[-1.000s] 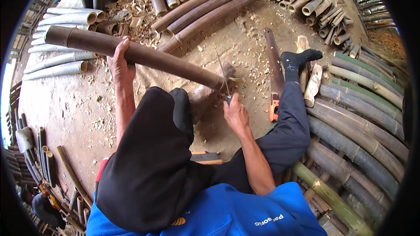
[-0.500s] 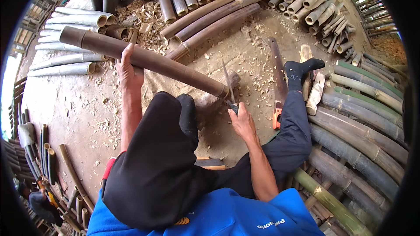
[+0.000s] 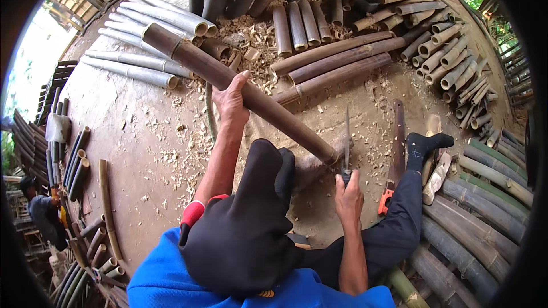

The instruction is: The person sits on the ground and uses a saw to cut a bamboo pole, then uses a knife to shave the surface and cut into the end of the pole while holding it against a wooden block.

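A long brown bamboo pole (image 3: 274, 118) slants from upper left down to my raised knee's right side. Around its middle, my left hand (image 3: 231, 101) is closed, with the forearm coming up beside my black-trousered leg. The pole's lower end lies over a short thick log (image 3: 311, 175) on the ground. In my right hand (image 3: 349, 198), closed on its dark handle, is a knife (image 3: 347, 140) with a long narrow blade pointing away from me. The blade stands just right of the pole's lower end; whether it touches there I cannot tell.
A handsaw (image 3: 386, 198) with an orange handle lies by my outstretched right foot (image 3: 425, 147). Bamboo poles (image 3: 479, 217) are stacked on the right. Cut tubes (image 3: 445, 51) are piled at the back, pale ones (image 3: 134, 64) at far left. Shavings litter the ground. Another person (image 3: 43, 214) is at far left.
The whole view has swung left, so things appear farther right. My right hand has turned the knife more upright and drawn it slightly away from the pole's end. Both hands keep their hold.
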A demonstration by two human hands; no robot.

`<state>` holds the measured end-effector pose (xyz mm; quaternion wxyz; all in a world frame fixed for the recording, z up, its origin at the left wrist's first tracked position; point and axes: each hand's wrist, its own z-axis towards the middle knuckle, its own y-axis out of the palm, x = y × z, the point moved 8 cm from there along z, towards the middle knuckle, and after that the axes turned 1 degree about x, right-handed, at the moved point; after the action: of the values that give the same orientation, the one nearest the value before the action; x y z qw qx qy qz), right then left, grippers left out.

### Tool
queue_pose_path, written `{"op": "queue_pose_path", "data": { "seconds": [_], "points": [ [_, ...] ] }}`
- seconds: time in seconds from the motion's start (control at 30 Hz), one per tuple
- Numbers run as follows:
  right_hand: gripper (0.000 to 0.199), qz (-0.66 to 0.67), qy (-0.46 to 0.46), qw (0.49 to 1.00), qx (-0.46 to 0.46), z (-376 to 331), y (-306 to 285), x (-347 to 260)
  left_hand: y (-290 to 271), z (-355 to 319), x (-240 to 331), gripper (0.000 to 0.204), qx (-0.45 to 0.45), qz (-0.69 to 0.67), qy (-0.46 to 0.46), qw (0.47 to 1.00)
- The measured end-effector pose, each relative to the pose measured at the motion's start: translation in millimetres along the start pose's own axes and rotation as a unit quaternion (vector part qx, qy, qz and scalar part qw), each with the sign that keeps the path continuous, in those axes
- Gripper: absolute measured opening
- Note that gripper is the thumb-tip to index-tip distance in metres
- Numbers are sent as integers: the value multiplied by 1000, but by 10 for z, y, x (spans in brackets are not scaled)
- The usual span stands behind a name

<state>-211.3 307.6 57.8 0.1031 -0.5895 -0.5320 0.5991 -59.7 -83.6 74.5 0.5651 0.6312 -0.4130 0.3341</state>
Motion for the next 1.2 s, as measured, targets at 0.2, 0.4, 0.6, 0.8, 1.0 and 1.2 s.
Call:
{"op": "queue_pose_path", "data": {
  "seconds": [0.2,0.4,0.6,0.8,1.0,1.2],
  "points": [
    [39,-136,57,988,-35,148,277,515,148,-43,-172,46,9,-22,-14,1000],
    [40,-22,9,1000,-5,87,18,235,-10,151,-266,39,-7,-37,-37,999],
    [32,46,-114,989,84,-7,-497,-509,78,167,-124,46,-59,-24,-28,998],
    [36,-95,78,992,-26,250,137,426,246,85,-207,49,-68,-11,-49,996],
    [31,37,-85,995,42,15,-276,-352,84,224,-179,42,-190,-26,-78,978],
    [35,-120,55,991,-15,224,140,508,350,112,-193,44,-191,-88,-77,975]
  ]
}}
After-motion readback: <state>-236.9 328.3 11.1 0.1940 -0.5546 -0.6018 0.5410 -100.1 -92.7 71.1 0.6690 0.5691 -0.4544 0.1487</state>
